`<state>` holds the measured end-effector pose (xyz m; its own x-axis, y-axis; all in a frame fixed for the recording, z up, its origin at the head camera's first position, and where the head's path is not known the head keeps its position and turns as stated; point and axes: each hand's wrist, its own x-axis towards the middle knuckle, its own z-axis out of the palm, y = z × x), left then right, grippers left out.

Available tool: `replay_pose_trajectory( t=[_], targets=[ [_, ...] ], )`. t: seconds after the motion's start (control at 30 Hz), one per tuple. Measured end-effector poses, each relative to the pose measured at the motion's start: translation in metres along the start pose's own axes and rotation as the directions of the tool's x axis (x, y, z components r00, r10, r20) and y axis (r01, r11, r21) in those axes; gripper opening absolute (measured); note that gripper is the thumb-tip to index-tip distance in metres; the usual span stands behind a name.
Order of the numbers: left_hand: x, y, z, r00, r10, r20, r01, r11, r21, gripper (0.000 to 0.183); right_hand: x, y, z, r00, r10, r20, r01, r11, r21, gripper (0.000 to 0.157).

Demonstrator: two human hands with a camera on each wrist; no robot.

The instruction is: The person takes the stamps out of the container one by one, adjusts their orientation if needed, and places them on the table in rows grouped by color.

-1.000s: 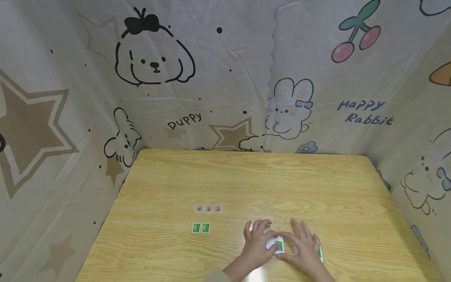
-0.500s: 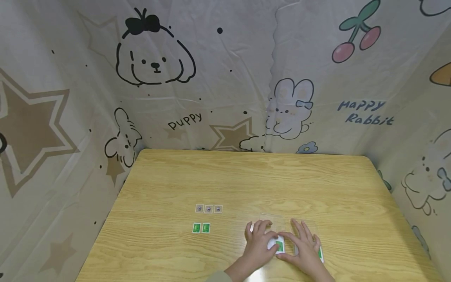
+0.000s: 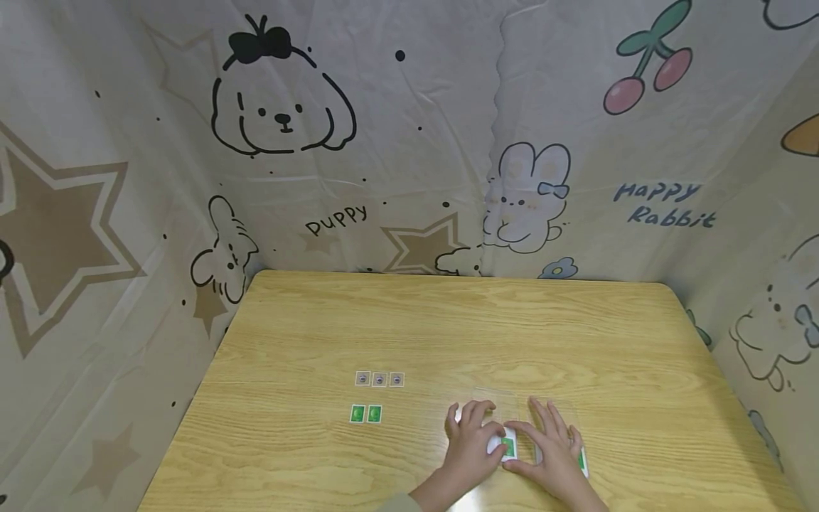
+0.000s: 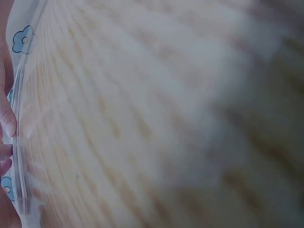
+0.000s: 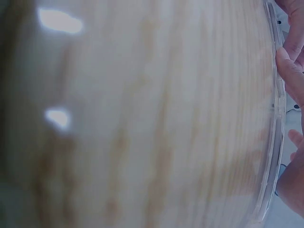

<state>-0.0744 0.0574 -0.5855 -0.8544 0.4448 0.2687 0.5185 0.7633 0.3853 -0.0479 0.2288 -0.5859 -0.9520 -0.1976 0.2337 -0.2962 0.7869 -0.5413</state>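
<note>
My left hand (image 3: pixel 470 448) bends over a small white card with a green square (image 3: pixel 508 448). Its thumb and index finger pinch the card's left part. From the other side, my right hand (image 3: pixel 553 451) holds the same card, index finger at the far edge and thumb at the near edge. The right hand's other fingers spread over a second green-and-white piece (image 3: pixel 583 462), mostly hidden by that hand. Faint clear plastic pieces (image 3: pixel 495 392) lie under both hands. In the right wrist view a clear plastic edge (image 5: pixel 270 161) runs beside the fingers.
Left of the hands on the wooden table (image 3: pixel 288 327) lie two green squares (image 3: pixel 374 414). Behind them is a row of three greyish squares (image 3: pixel 380 380). A printed curtain (image 3: pixel 409 142) encloses the table's back and sides.
My left hand has shifted very slightly to the right over the card. The right hand and the rows of squares look the same.
</note>
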Motion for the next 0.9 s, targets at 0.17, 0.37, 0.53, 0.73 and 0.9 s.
replay_pose_trajectory(
  t=[0.17, 0.37, 0.53, 0.73, 0.9],
  targets=[
    [0.0001, 0.0011, 0.0002, 1.000, -0.017, 0.009, 0.017, 1.000, 0.001, 0.016, 0.0001, -0.0006, -0.0002, 1.000, 0.001, 0.002, -0.001, 1.000, 0.000, 0.060],
    [0.0005, 0.0026, -0.0012, 0.999, -0.041, 0.023, 0.042, 0.998, -0.046, 0.015, -0.0003, -0.0007, -0.0005, 1.000, 0.003, 0.002, -0.003, 1.000, 0.006, 0.060],
    [0.0007, 0.0047, -0.0023, 0.997, -0.066, 0.041, 0.069, 0.995, -0.075, 0.014, -0.0005, -0.0009, -0.0007, 1.000, 0.006, 0.002, -0.006, 1.000, 0.007, 0.060],
    [0.0012, 0.0049, -0.0022, 0.996, -0.069, 0.056, 0.075, 0.991, -0.115, 0.014, -0.0003, -0.0017, -0.0015, 1.000, 0.006, 0.007, -0.006, 1.000, 0.010, 0.060],
    [0.0018, 0.0039, -0.0022, 0.996, -0.067, 0.063, 0.075, 0.986, -0.146, 0.014, -0.0003, -0.0019, -0.0020, 1.000, 0.002, 0.008, -0.002, 1.000, 0.013, 0.060]
  ],
)
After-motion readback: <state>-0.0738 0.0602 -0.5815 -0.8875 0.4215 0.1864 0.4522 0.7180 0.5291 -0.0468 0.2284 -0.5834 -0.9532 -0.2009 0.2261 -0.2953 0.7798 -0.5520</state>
